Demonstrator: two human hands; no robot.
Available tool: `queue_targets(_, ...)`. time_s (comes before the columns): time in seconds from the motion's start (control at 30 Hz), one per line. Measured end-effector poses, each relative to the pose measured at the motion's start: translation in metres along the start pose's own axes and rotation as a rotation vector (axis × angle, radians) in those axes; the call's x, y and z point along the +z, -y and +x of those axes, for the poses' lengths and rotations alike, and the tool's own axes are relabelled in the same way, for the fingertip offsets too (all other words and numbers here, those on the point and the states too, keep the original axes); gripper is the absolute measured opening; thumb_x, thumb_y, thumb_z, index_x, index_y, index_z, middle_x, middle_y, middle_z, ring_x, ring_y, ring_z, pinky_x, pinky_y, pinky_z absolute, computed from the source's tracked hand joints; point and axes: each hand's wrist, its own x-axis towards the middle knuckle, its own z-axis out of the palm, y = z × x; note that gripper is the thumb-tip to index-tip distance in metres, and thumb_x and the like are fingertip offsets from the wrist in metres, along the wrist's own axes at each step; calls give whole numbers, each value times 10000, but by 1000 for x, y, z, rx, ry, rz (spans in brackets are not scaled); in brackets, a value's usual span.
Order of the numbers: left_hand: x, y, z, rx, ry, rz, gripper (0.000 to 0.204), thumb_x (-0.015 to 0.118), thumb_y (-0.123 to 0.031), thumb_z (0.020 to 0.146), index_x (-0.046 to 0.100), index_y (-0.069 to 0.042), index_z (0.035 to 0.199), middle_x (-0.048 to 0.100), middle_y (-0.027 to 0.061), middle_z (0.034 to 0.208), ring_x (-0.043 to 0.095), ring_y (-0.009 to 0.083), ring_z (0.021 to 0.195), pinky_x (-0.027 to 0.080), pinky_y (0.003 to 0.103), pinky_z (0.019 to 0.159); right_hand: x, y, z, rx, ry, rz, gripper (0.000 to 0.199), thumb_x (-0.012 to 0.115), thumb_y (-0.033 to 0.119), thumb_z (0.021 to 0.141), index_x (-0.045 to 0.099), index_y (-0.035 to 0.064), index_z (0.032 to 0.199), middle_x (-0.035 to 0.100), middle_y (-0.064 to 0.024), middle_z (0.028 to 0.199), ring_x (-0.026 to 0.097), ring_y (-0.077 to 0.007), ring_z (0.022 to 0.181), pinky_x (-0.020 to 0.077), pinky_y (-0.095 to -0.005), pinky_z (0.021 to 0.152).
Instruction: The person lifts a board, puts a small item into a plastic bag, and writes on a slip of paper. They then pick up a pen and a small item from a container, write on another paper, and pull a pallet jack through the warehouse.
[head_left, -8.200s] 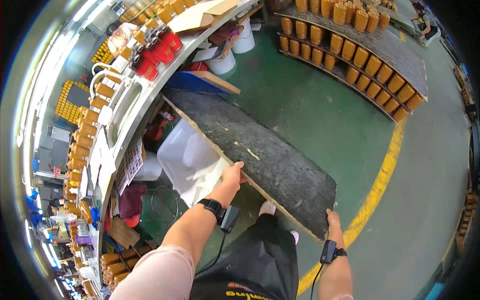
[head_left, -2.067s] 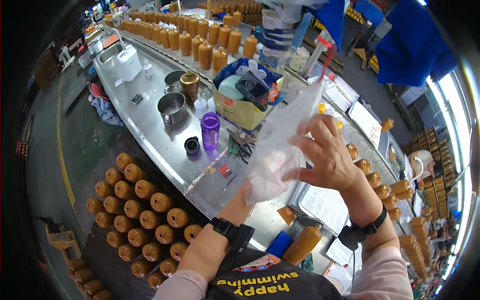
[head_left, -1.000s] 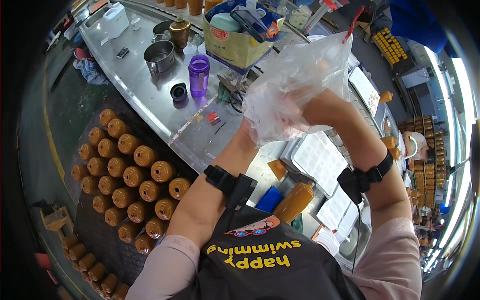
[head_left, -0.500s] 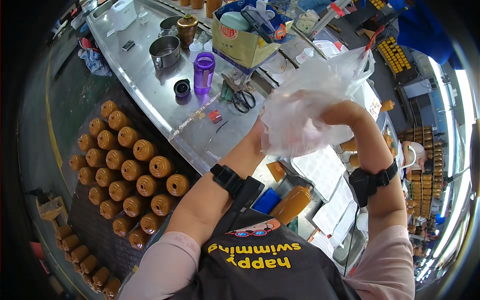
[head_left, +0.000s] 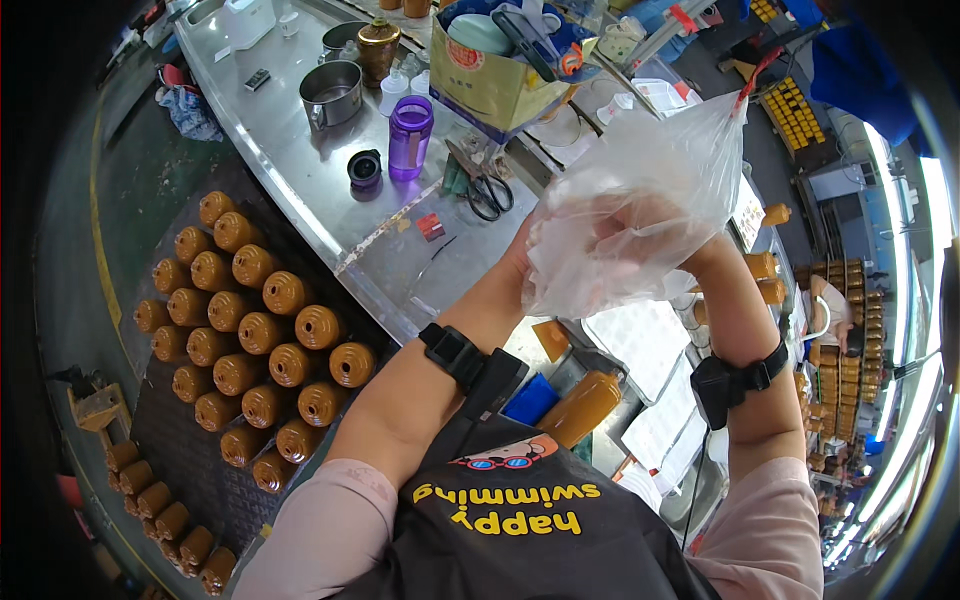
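Note:
A thin, cloudy plastic bag (head_left: 640,170) hangs in front of me, its top gathered at a red tie (head_left: 743,95). My left hand (head_left: 560,235) is at the bag's lower left side, its fingers closed in the bunched film. From the right, my right hand (head_left: 645,215) reaches behind or into the bag. It shows only dimly through the film, so its finger shape and anything in it are hidden. Below the bag, close to my apron (head_left: 500,510), lies a shiny caramel-brown bottle (head_left: 585,408) beside a blue piece (head_left: 530,400).
Rows of brown glazed bottles (head_left: 260,333) stand on a dark board at left. On the metal table (head_left: 300,200) are a purple bottle (head_left: 408,140), black-handled scissors (head_left: 488,195), a steel pot (head_left: 331,95) and a filled carton (head_left: 490,75). White sheets (head_left: 640,345) lie at right.
My right hand and wrist have dropped lower and turned, and the bag's film now covers the hand. The bag's top is drawn up more taut toward the red tie. My left arm has barely moved.

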Motion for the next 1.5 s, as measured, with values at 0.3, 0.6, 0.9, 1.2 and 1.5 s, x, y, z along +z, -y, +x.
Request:
queue_targets(0.3, -4, -4, 11, -44, 12, -115, 519, 407, -466, 906, 473, -73, 1238, 558, 90, 1143, 560, 226, 1001, 479, 364, 832, -35, -24, -20, 231, -189, 173, 58, 587, 86, 798, 617, 46, 828, 602, -18, 770, 531, -109, 706, 430, -268, 651)
queue_targets(0.6, 14, -14, 43, -193, -22, -76, 647, 365, -605, 887, 440, -112, 1298, 524, 80, 1231, 513, 240, 1110, 451, 440, 902, -120, -19, -65, 510, -832, 303, 110, 560, 126, 884, 564, 18, 867, 515, 15, 607, 435, -33, 428, 282, -207, 372)
queue_targets(0.9, 30, -55, 12, 486, -775, 1098, 369, 461, -388, 931, 593, -44, 950, 598, 4, 845, 541, 135, 796, 404, 261, 735, -154, 35, -127, 284, -708, -86, 100, 619, 102, 811, 608, 10, 848, 555, -101, 626, 497, -139, 542, 438, -284, 542)
queue_targets(1.2, 192, -88, -84, 563, -197, 1729, 178, 624, -192, 813, 601, -23, 864, 530, 85, 723, 501, 163, 686, 395, 319, 621, -116, 97, -50, -86, -388, 40, 127, 619, 125, 809, 584, 11, 853, 584, -151, 656, 587, -308, 610, 458, -347, 567)
queue_targets(1.5, 138, -121, -183, 476, -629, 1165, 135, 578, -114, 847, 582, 19, 830, 456, -72, 678, 395, 30, 640, 331, 217, 542, -118, 125, 70, -133, -843, -501, 446, 653, 165, 768, 490, 90, 1176, 545, -121, 944, 584, -318, 879, 489, -407, 722)
